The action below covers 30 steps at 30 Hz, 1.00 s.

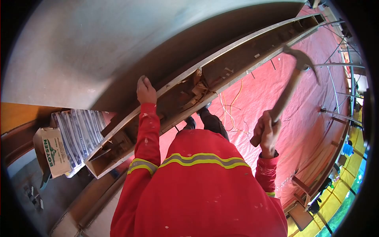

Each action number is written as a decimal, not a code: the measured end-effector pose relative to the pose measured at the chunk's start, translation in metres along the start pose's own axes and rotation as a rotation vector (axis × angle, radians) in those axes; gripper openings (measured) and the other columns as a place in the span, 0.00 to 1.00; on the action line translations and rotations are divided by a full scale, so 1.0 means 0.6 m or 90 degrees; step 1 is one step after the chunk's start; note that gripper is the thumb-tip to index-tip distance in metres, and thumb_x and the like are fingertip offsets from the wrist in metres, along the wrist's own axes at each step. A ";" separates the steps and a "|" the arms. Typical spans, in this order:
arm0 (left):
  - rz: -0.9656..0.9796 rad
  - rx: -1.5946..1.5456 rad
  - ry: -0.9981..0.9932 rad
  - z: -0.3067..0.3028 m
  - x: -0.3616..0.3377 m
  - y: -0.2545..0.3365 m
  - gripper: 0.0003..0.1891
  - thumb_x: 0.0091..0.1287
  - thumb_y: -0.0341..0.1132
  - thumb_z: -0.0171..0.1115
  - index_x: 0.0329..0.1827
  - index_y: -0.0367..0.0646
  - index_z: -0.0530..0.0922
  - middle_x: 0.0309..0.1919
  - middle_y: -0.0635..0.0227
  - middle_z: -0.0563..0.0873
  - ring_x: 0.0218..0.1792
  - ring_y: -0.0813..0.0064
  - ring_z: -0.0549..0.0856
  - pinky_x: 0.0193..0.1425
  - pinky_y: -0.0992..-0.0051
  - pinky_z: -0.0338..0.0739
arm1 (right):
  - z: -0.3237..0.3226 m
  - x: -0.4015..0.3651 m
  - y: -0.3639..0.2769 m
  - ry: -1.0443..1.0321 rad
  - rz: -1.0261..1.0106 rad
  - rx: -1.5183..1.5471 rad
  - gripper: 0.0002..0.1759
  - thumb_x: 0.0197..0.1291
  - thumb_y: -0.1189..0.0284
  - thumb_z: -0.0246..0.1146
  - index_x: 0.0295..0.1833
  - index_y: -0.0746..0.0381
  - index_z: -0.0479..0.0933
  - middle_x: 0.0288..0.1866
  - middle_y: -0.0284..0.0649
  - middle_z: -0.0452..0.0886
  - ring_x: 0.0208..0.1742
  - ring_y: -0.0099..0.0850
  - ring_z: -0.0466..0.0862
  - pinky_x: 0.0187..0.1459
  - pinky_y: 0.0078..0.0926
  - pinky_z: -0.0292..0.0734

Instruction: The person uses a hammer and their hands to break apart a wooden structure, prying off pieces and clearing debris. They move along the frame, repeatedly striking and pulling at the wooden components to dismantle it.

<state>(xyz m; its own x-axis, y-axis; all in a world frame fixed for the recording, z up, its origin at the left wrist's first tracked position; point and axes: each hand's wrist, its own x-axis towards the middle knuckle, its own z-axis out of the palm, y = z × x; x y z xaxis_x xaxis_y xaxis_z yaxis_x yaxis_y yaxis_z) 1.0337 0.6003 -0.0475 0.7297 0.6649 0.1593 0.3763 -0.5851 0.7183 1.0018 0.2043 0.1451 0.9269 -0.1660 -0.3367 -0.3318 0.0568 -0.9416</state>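
Note:
My right hand (268,132) is wrapped round the wooden handle of a claw hammer (290,85), its metal head raised up and to the right. A long, hollow wooden box frame (241,59) runs diagonally in front of me, with torn brown scraps (201,85) inside. My left hand (146,91) is at the frame's far edge, beside a big pale panel (90,51). Its fingers are curled together; whatever may be in them is hidden. Several short nails or pins (273,64) stick out from the frame's near side.
Red sheeting (304,130) covers the floor, with an orange cord (233,104) lying on it. At left stand a BOYSEN cardboard box (57,152) and a stack of grey-white packs (81,132). Metal bars (335,64) and a wooden edge (335,146) line the right.

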 end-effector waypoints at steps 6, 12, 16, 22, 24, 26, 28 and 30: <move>-0.040 0.022 -0.011 0.001 0.000 0.007 0.18 0.74 0.40 0.48 0.55 0.36 0.77 0.50 0.51 0.83 0.52 0.50 0.82 0.56 0.58 0.75 | 0.037 -0.011 0.009 -0.091 0.185 -0.312 0.10 0.66 0.69 0.61 0.35 0.61 0.70 0.19 0.33 0.71 0.12 0.20 0.70 0.14 0.20 0.65; -0.018 -0.052 0.004 -0.002 -0.001 0.001 0.18 0.74 0.40 0.48 0.55 0.35 0.77 0.49 0.51 0.84 0.52 0.51 0.82 0.57 0.60 0.75 | 0.125 0.057 -0.018 -0.342 0.943 0.388 0.11 0.71 0.70 0.50 0.52 0.66 0.68 0.29 0.28 0.65 0.20 0.13 0.62 0.18 0.12 0.58; -0.097 -0.145 -0.004 -0.005 0.002 -0.014 0.17 0.74 0.38 0.48 0.55 0.34 0.76 0.48 0.50 0.85 0.52 0.52 0.83 0.57 0.62 0.75 | 0.125 0.059 -0.046 -0.378 0.784 0.333 0.14 0.71 0.70 0.50 0.55 0.69 0.66 0.30 0.29 0.66 0.21 0.15 0.63 0.17 0.13 0.58; -0.049 -0.105 0.006 0.002 0.003 -0.017 0.17 0.74 0.37 0.47 0.56 0.34 0.76 0.49 0.50 0.85 0.52 0.53 0.83 0.57 0.63 0.76 | 0.037 0.045 -0.136 -0.116 0.275 0.188 0.16 0.68 0.68 0.53 0.56 0.65 0.68 0.31 0.32 0.71 0.21 0.17 0.66 0.17 0.14 0.62; -0.068 -0.140 -0.006 -0.001 0.005 -0.015 0.17 0.75 0.37 0.47 0.57 0.34 0.75 0.50 0.52 0.85 0.52 0.55 0.83 0.57 0.64 0.76 | 0.010 0.052 -0.166 -0.050 0.047 0.230 0.17 0.69 0.69 0.52 0.58 0.67 0.67 0.32 0.32 0.71 0.21 0.17 0.66 0.17 0.14 0.63; -0.085 -0.175 -0.022 0.000 0.000 -0.019 0.18 0.75 0.38 0.47 0.58 0.33 0.74 0.51 0.53 0.85 0.53 0.57 0.84 0.57 0.65 0.76 | -0.003 0.078 -0.210 0.029 -0.187 0.215 0.17 0.70 0.68 0.52 0.57 0.67 0.67 0.33 0.32 0.70 0.22 0.17 0.66 0.20 0.16 0.63; -0.093 -0.216 -0.036 0.004 0.004 -0.026 0.18 0.76 0.39 0.46 0.59 0.33 0.74 0.51 0.55 0.85 0.53 0.61 0.84 0.55 0.68 0.76 | 0.033 0.087 -0.273 0.163 -0.238 0.168 0.12 0.72 0.68 0.50 0.51 0.65 0.70 0.30 0.34 0.71 0.25 0.22 0.70 0.25 0.19 0.67; -0.100 -0.224 -0.060 -0.005 0.003 -0.016 0.19 0.77 0.40 0.46 0.60 0.33 0.73 0.52 0.57 0.85 0.52 0.65 0.84 0.54 0.71 0.76 | 0.038 0.140 -0.273 0.232 -0.243 0.177 0.11 0.71 0.69 0.51 0.50 0.65 0.70 0.31 0.36 0.72 0.26 0.28 0.73 0.27 0.25 0.69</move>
<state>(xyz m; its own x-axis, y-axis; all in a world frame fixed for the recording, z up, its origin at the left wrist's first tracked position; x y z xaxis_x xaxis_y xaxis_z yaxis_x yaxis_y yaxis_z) 1.0301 0.6084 -0.0520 0.7342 0.6785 -0.0227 0.2815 -0.2739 0.9196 1.1382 0.2034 0.2712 0.8355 -0.5495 0.0014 0.1165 0.1746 -0.9777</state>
